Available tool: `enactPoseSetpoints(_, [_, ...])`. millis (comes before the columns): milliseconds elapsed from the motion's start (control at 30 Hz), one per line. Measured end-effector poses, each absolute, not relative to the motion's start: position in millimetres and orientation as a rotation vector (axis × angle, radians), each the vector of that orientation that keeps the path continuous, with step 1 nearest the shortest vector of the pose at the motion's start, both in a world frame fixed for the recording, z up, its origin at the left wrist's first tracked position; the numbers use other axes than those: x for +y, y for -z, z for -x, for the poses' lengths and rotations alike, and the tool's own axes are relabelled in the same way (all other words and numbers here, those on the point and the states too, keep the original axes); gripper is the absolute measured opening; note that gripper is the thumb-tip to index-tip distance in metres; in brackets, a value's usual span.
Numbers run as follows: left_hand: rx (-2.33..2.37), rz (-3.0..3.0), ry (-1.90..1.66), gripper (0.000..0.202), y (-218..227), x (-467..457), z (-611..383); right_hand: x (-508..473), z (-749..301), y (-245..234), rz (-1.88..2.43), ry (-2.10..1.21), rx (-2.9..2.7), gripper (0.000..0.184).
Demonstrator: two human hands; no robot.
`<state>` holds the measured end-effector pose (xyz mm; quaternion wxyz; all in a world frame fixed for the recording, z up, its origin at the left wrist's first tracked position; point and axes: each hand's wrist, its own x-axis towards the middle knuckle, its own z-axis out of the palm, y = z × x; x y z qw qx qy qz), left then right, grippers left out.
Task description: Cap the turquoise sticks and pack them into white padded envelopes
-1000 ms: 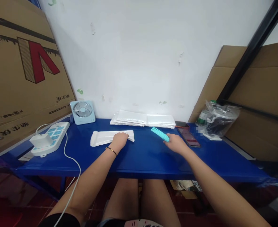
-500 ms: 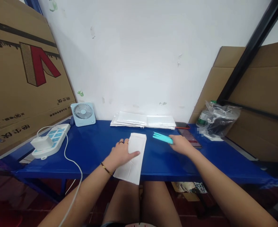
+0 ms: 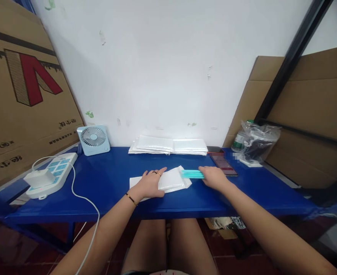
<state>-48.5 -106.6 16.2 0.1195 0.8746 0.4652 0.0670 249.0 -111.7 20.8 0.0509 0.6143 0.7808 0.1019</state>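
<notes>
A white padded envelope (image 3: 172, 179) lies sideways on the blue table, its open mouth facing right. My left hand (image 3: 149, 184) grips it from above, thumb along the near edge and fingers on the far side. My right hand (image 3: 214, 178) is closed around a bundle of several thin teal sticks (image 3: 193, 174), whose exact kind I cannot make out. The left ends of the sticks are inside the envelope's mouth; their right ends are hidden in my palm.
White padded envelopes (image 3: 154, 143) are stacked by the wall. A light blue fan (image 3: 94, 139) and a white power strip (image 3: 54, 175) with a cable are on the left. Phones (image 3: 225, 165) and a plastic-wrapped item (image 3: 256, 145) sit right. Cardboard (image 3: 311, 103) flanks the table (image 3: 108, 191).
The envelope has turned from lengthwise to sideways, its mouth now facing right. The teal sticks have gone from beside it into its mouth. The view has shifted slightly right.
</notes>
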Motion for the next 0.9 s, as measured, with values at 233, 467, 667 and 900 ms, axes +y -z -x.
enactPoseSetpoints(233, [1.407,-2.552,-0.387,0.094,-5,-108,45,-116,-255,-10,-1.813,-0.392,2.389,0.018])
enactPoseSetpoints(467, [1.346,-2.544,-0.446,0.084,-6,-108,45,-119,-246,-28,-1.715,-0.473,2.434,0.020])
enactPoseSetpoints(667, [1.359,-2.524,-0.462,0.082,-6,-108,45,-125,-235,-60,-1.623,-0.639,2.431,0.027])
enactPoseSetpoints(900, [1.255,-2.507,-0.549,0.100,-12,-111,35,-126,-204,-95,-1.450,-0.541,2.510,0.023])
